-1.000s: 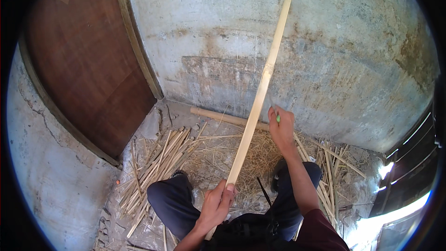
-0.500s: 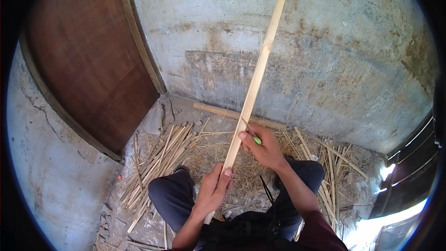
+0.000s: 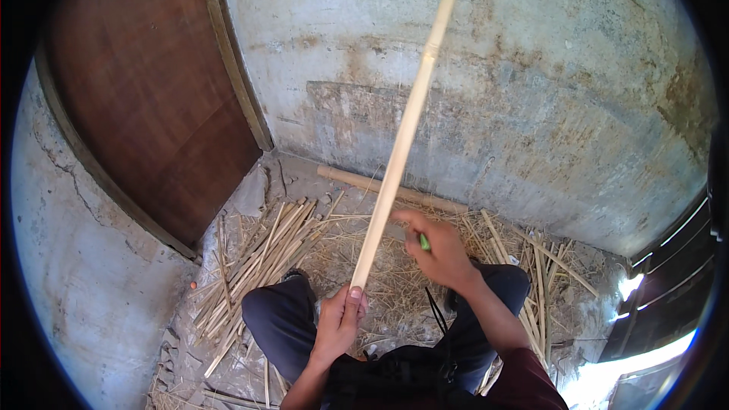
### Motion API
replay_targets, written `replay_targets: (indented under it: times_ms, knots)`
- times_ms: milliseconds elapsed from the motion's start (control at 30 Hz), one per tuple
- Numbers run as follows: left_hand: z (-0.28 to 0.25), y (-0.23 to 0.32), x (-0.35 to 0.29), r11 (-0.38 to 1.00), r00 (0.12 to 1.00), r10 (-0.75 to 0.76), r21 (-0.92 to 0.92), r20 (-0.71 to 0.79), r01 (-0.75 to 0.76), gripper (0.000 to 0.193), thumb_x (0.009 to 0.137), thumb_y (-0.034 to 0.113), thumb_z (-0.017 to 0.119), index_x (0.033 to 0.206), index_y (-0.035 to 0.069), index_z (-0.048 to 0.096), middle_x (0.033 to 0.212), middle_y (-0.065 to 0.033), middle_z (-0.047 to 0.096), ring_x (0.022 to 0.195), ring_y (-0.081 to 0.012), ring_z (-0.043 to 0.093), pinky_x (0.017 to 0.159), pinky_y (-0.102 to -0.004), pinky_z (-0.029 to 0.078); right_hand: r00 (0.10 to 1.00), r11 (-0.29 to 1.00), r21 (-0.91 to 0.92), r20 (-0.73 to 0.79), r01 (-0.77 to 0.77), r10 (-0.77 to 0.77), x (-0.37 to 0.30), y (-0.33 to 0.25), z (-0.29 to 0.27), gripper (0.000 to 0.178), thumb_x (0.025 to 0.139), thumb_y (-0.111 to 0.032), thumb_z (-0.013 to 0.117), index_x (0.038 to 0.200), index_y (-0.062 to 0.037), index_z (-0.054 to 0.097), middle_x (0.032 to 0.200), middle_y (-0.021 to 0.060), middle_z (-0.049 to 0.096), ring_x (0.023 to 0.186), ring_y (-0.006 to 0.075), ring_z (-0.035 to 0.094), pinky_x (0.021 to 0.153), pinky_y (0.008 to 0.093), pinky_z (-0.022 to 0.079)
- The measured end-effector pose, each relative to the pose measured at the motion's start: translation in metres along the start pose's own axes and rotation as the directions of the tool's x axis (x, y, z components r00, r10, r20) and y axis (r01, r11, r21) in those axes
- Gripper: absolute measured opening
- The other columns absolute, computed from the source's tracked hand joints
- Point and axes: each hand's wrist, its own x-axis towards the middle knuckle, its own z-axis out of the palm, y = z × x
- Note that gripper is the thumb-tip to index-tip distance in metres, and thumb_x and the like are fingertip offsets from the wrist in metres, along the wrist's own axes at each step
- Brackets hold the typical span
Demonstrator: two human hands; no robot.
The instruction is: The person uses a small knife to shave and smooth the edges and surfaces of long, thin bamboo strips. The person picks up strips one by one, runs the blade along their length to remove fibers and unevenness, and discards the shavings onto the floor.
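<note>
A long, pale split bamboo strip slants up from my lap past the top of the view, with a raised node partway along it. Its lower end is gripped by my left hand, thumb laid on the face of the strip. Just right of the strip is my right hand, fingers curled round a small knife with a green handle. That hand's index finger points toward the strip; whether it touches is unclear. The knife's blade is blurred and mostly hidden.
Bundled bamboo sticks lie on the floor to the left, more sticks to the right. A thick bamboo pole rests along the base of the stained wall. Shavings litter the ground between my knees. A brown door stands at the left.
My right hand has come off the strip, moving slightly right and down with the knife. The strip has turned and shifted left, and my left hand has slid a little lower.
</note>
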Motion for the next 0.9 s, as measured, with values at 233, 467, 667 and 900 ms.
replay_targets:
  times_ms: [233,467,667,900]
  knots:
    - [0.011,0.005,-0.001,0.989,0.989,0.089,0.131,-0.116,-0.074,0.035,0.116,0.023,0.048,0.092,0.002,0.059,0.063,-0.0010,0.052,0.053,-0.0079,0.048,0.050,-0.0282,0.039,0.980,0.865,-0.465,0.025,0.187,-0.198,-0.023,0.011,0.031,0.016,0.084,-0.007,0.069,0.099,-0.0113,0.064,0.083,0.0061,0.067,0.065,0.0315,0.069,0.058,0.0443,0.053]
    - [0.017,0.016,-0.008,0.981,0.995,0.085,0.181,-0.051,-0.074,0.026,0.113,0.017,0.053,0.096,0.000,0.062,0.063,-0.0070,0.058,0.051,-0.0147,0.058,0.050,-0.0336,0.044,0.964,0.850,-0.470,0.013,0.239,-0.264,-0.024,0.009,0.042,0.012,0.080,-0.009,0.071,0.091,-0.0059,0.066,0.081,0.0086,0.067,0.063,0.0323,0.068,0.057,0.0455,0.053]
    - [0.021,0.018,-0.017,0.965,0.997,0.071,0.255,-0.025,-0.063,0.024,0.112,0.015,0.054,0.096,-0.001,0.062,0.065,-0.0098,0.061,0.050,-0.0187,0.060,0.051,-0.0344,0.046,0.974,0.886,-0.452,-0.134,0.104,-0.183,-0.010,0.010,0.025,0.011,0.079,-0.009,0.069,0.089,-0.0092,0.066,0.077,0.0086,0.067,0.066,0.0332,0.070,0.061,0.0469,0.053]
    - [0.016,0.009,-0.028,0.937,0.989,0.146,0.320,0.013,-0.142,0.024,0.112,0.016,0.055,0.096,-0.001,0.062,0.067,-0.0125,0.064,0.055,-0.0242,0.067,0.053,-0.0371,0.050,0.906,0.916,-0.382,-0.334,0.122,-0.260,0.030,0.029,-0.019,0.014,0.083,-0.001,0.067,0.097,-0.0023,0.072,0.077,0.0216,0.067,0.070,0.0439,0.068,0.064,0.0507,0.051]
